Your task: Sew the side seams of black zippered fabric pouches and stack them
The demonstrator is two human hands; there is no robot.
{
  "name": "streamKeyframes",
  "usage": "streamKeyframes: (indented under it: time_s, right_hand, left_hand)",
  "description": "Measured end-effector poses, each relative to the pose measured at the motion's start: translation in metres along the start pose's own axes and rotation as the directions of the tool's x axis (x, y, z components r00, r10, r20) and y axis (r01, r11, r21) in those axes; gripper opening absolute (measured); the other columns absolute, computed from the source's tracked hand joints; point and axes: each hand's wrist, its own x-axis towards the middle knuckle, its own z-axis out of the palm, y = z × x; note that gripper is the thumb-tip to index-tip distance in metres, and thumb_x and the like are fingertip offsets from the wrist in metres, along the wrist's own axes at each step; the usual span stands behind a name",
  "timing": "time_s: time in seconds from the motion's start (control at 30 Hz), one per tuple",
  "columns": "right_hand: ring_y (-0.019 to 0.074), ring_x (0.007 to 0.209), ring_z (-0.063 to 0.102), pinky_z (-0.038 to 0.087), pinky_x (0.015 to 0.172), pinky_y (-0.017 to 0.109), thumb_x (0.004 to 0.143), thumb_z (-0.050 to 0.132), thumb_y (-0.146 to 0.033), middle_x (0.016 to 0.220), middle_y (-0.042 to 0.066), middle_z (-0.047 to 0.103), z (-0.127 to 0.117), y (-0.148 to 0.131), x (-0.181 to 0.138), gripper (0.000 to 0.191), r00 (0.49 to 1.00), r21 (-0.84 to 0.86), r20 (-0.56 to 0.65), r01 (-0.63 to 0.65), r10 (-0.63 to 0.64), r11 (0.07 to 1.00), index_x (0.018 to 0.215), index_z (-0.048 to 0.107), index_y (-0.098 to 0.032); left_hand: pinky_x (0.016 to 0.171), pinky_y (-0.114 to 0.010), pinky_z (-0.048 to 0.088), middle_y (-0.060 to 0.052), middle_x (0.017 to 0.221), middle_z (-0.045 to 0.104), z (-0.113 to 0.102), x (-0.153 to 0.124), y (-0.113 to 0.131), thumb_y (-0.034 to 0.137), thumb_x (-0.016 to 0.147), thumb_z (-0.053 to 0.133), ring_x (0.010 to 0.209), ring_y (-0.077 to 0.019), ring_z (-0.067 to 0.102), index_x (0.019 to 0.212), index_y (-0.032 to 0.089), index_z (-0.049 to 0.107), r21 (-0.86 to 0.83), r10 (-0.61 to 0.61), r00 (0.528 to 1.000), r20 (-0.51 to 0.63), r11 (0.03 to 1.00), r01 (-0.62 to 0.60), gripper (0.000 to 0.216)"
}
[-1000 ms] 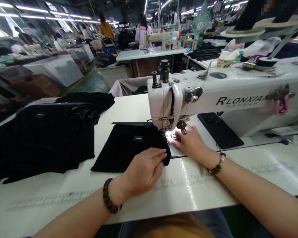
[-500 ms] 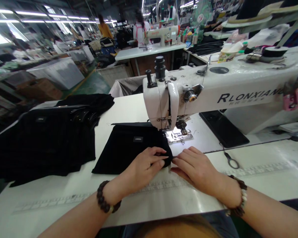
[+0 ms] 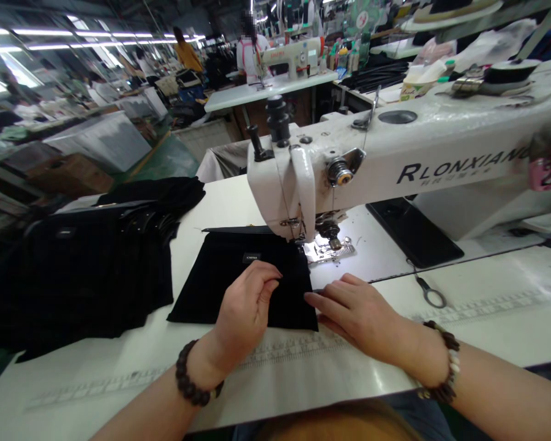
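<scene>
A flat black fabric panel [image 3: 197, 291] with a small dark label [image 3: 251, 258] lies on the table, its right edge beside the presser foot [image 3: 335, 242] of the white sewing machine [image 3: 275, 190]. Over the panel, my left hand [image 3: 245, 306] is closed, thumb and forefinger pinched together; what is between them, if anything, I cannot make out. My right hand [image 3: 360, 315] is at the panel's right edge, closed on it, with the forefinger on top and the thumb lower down. Its other fingertips are partly hidden.
A stack of black fabric pieces [image 3: 96, 275] lies on the left. Right of the needle are a black phone [image 3: 416, 233] and a small ring-handled tool [image 3: 431, 295]. A ruler strip [image 3: 298, 350] runs along the table's front. Pink-handled snips [image 3: 547, 164] hang on the machine. Beyond, people work.
My left hand has lifted off the panel's right edge and moved left, its fingers now pinched. The panel's near right corner now lies flat and visible. My right hand stays at the edge.
</scene>
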Motion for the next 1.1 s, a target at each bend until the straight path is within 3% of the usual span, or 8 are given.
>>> streamKeyframes:
  time_s: [0.13,0.27,0.4,0.53,0.83,1.1]
  right_hand:
    - [0.0157,0.058,0.044,0.027,0.056,0.031,0.089,0.045,-0.023,0.068,0.003,0.054,0.004,0.000,0.001,0.023,0.989,-0.016,0.148,0.031,-0.028,0.999,0.104,0.059,-0.013]
    - [0.0150,0.060,0.047,0.027,0.057,0.031,0.089,0.046,-0.026,0.069,0.002,0.057,0.003,0.001,0.000,0.024,0.977,0.015,0.207,0.046,-0.048,0.999,0.106,0.058,-0.014]
    - [0.0143,0.059,0.048,0.029,0.063,0.032,0.088,0.048,-0.025,0.065,0.000,0.057,-0.001,0.000,-0.003,0.017,0.961,0.018,0.264,0.084,-0.086,0.996,0.079,0.060,-0.017]
    - [0.0139,0.058,0.049,0.030,0.066,0.033,0.089,0.047,-0.025,0.064,-0.001,0.056,-0.005,-0.002,-0.006,0.020,0.956,0.033,0.269,0.111,-0.116,0.993,0.073,0.056,-0.018]
    - [0.0137,0.056,0.047,0.030,0.059,0.032,0.091,0.043,-0.024,0.064,0.000,0.056,-0.008,-0.002,-0.007,0.019,0.943,0.084,0.273,0.173,-0.190,0.981,0.083,0.059,-0.016]
    - [0.0137,0.054,0.047,0.032,0.062,0.031,0.092,0.039,-0.026,0.063,0.000,0.056,-0.012,-0.002,-0.009,0.023,0.937,0.090,0.303,0.155,-0.175,0.984,0.086,0.059,-0.016]
  left_hand:
    - [0.061,-0.024,0.049,-0.004,0.074,0.054,-0.001,0.006,-0.006,0.010,0.088,0.037,0.068,-0.0134,0.054,0.084,0.015,0.049,0.173,0.179,0.982,0.054,0.967,-0.186,0.014]
    - [0.061,-0.029,0.051,-0.006,0.075,0.057,0.003,0.004,0.000,0.014,0.089,0.040,0.069,-0.0169,0.055,0.088,0.011,0.052,0.236,0.256,0.938,0.234,0.921,-0.310,0.013]
    - [0.071,-0.040,0.052,-0.012,0.094,0.061,0.008,-0.007,0.005,0.013,0.086,0.040,0.082,-0.0228,0.058,0.099,0.009,0.055,0.232,0.313,0.868,0.386,0.878,-0.420,0.021]
    - [0.085,-0.034,0.049,-0.011,0.101,0.062,0.014,-0.019,-0.002,0.005,0.084,0.041,0.096,-0.0200,0.056,0.103,0.006,0.056,0.119,0.374,0.841,0.390,0.886,-0.449,0.025]
    - [0.088,-0.035,0.049,-0.012,0.103,0.061,0.022,-0.026,-0.008,0.006,0.084,0.041,0.099,-0.0206,0.055,0.104,0.005,0.056,0.121,0.365,0.826,0.430,0.883,-0.453,0.025]
    - [0.089,-0.039,0.049,-0.013,0.102,0.062,0.019,-0.026,-0.010,0.005,0.087,0.036,0.098,-0.0223,0.055,0.102,0.004,0.058,0.090,0.453,0.804,0.386,0.848,-0.522,0.026]
